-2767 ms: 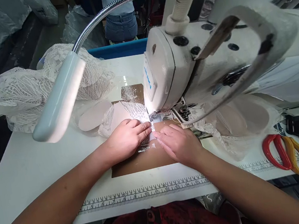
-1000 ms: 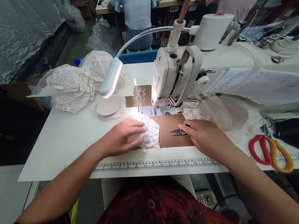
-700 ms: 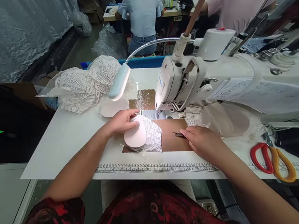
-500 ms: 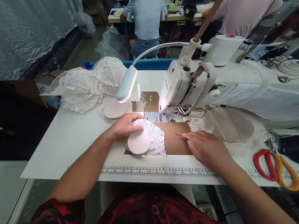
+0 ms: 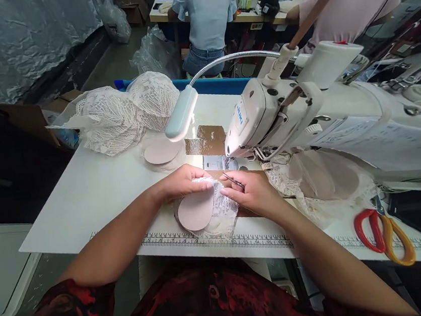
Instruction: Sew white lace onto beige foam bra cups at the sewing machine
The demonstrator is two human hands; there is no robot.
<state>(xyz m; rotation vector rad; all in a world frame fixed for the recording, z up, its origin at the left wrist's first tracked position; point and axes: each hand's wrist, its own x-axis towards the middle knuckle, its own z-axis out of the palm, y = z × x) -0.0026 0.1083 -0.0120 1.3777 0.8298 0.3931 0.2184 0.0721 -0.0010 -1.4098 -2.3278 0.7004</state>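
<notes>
Two bare hands: left hand (image 5: 186,182), pinching white lace piece (image 5: 224,204) | right hand (image 5: 250,190), fingers closed round small snips (image 5: 234,180) | sewing machine (image 5: 253,115) just beyond

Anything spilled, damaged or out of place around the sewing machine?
One oddity: the scissors at the right have their yellow handle seemingly poking past the front edge of the table, so they could get knocked. No spill shows, nor damage on the lace piece, though the left hand hides part.

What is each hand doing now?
Left hand: closed on the white lace piece with beige padding.
Right hand: closed around small dark metal snips.
</notes>
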